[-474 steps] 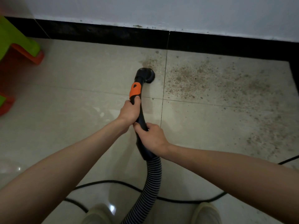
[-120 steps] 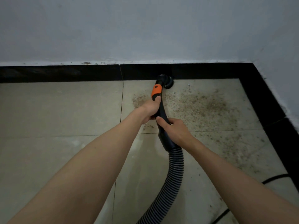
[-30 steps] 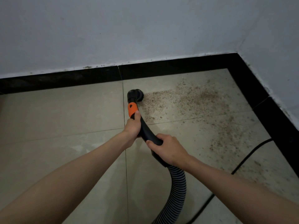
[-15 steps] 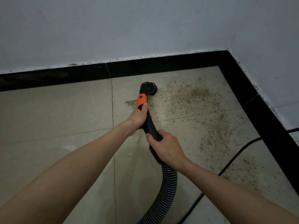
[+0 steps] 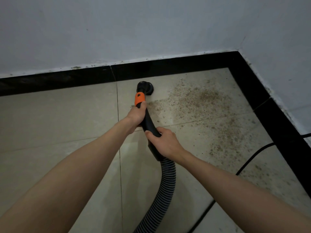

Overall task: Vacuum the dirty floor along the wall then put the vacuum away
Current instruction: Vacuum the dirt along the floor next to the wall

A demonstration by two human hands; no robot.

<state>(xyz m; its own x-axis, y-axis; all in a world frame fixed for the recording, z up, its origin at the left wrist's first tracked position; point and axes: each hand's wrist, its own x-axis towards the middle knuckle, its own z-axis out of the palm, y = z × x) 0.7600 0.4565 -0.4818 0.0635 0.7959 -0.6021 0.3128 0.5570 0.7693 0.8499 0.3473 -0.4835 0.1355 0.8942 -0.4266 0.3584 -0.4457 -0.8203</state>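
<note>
- Floor (image 5: 58, 118): pale glossy tiles w/ thin grout lines; black skirting (image 5: 55, 81) runs along the grey-white wall (image 5: 117, 31) beyond the grip; second wall (image 5: 277, 56) meets it at a corner up and to the right of the hands
- Dirt (image 5: 202, 101): brown speckle spread right of the grip, thickest near the corner, thinning along the right-side skirting; tiles left of the grip look clean
- Open room: bare tile wide to the left of both forearms; right side bounded by skirting; black cable (image 5: 249, 158) crosses the tile right of the right forearm, runs on under it; passes near the hose low in view
- Vacuum wand (image 5: 148, 120): black, curved, orange collar (image 5: 140, 99) just past the left hand; long axis runs from the person toward the wall, tilted slightly left; round brush head (image 5: 145, 88) down on the tile, close to the skirting, at the left edge of the dirt
- Ribbed hose (image 5: 165, 185) leaves the wand's near end, curves down betw. the forearms, out of view at bottom
- Left hand (image 5: 137, 113): wrapped round the wand just below the collar; fingers curled tight on it
- Right hand (image 5: 164, 142): clasps the wand's near end, thumb laid along the top; hands near each other, not touching
</note>
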